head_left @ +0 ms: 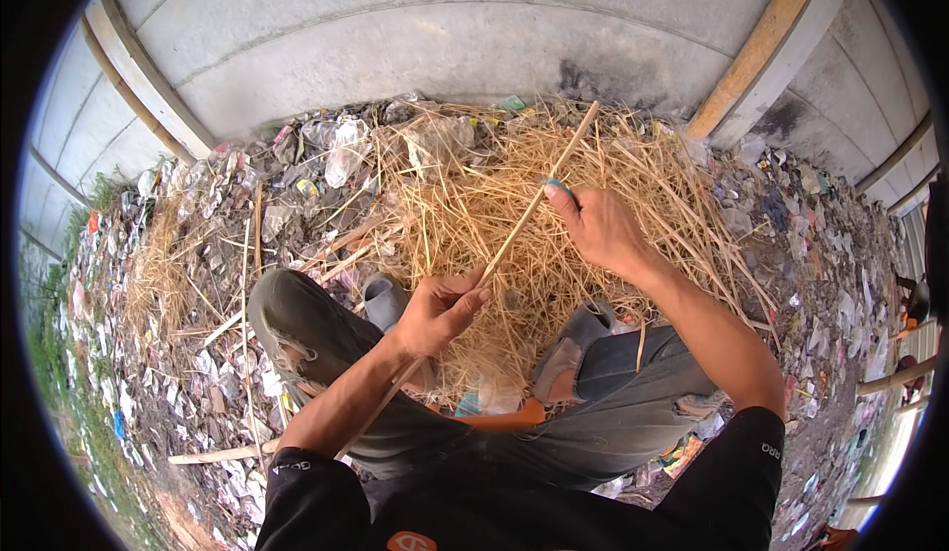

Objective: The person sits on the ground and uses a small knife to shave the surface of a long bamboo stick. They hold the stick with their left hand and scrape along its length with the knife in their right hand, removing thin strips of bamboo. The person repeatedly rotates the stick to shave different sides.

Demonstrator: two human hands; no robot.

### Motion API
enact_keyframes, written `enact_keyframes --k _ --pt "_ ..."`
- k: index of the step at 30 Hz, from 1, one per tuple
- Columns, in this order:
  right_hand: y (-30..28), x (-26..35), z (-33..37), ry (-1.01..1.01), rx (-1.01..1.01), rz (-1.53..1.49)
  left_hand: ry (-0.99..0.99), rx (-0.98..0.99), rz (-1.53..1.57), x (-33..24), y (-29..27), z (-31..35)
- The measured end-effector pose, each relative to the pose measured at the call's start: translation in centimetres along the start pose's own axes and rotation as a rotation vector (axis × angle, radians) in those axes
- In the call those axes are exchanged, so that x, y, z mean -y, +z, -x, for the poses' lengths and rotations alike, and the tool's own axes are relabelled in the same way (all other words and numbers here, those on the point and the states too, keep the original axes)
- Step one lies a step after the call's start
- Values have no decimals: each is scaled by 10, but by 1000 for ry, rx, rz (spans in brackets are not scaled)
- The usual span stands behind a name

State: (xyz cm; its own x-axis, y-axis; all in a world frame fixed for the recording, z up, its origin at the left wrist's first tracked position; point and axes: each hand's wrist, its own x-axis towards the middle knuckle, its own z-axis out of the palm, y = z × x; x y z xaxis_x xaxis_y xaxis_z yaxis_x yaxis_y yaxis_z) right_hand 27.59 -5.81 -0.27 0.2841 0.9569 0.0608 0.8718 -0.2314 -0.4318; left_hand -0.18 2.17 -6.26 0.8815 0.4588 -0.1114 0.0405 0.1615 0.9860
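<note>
A long, thin, pale bamboo strip point(521, 230) slants from my lap up toward the far right. My left hand point(440, 312) is closed around its middle, and the lower part passes beneath my left forearm. Farther up, my right hand point(601, 227) is closed beside the strip, its thumb tip against or very near it. A small teal piece point(560, 187) shows at that thumb tip; whether it is a wrap or part of a held tool I cannot tell. The right fingers are curled, and what they hold is hidden. Below the strip lies a heap of straw-coloured shavings point(504, 170).
My bent knees and grey shoes point(384, 301) frame the shavings. An orange seat edge point(504, 419) shows between my thighs. Loose sticks point(246, 324) lie left of my left knee. Litter point(213, 383) covers the surrounding ground. A grey panel wall point(445, 42) with wooden posts point(759, 47) rises beyond.
</note>
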Motion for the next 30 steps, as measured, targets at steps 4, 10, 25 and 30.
enact_keyframes --k 4,10,25,30 --pt "-4 0 2 -45 18 -63 41 -28 -58 9 -3 2" --pt "36 12 13 -199 44 -40 68 -125 -235 8 -1 -4" --pt "-97 -91 -3 349 -407 -897 -124 84 104 10 -6 24" --pt "-65 -57 -8 267 -172 -892 -9 49 -37 10 5 20"
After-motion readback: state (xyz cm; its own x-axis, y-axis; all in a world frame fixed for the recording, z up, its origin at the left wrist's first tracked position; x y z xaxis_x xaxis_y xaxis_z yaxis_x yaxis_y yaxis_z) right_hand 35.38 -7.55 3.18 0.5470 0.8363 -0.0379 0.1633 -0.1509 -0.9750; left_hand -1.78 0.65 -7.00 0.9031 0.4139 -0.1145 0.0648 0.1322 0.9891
